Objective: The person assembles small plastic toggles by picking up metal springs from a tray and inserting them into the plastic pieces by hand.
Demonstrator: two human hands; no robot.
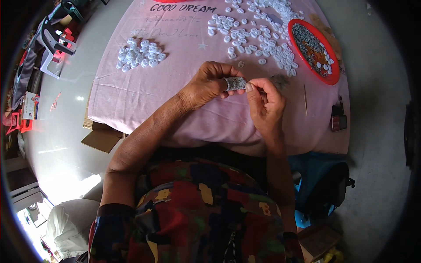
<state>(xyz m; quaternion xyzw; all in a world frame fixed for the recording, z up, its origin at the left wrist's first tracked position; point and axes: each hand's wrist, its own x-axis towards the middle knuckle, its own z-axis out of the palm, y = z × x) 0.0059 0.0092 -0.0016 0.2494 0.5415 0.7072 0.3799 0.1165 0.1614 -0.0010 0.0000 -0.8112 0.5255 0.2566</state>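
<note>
My left hand is over the near part of the pink cloth, its fingers curled. A grey, speckled sleeve-like piece lies along its thumb, apparently wrapped around it. My right hand meets it from the right, thumb and forefinger pinched together at the tip of that piece. Whatever small thing sits between the fingertips is too small to make out. Just beyond the hands lies a single small pale piece. Many small white oval plastic pieces are scattered farther off on the cloth.
A separate heap of white pieces sits at the left. A red oval tray at the right holds small grey metal parts and some white pieces. Nearby lie a thin stick and a dark red-and-black object. An open cardboard box stands below the table's left edge.
</note>
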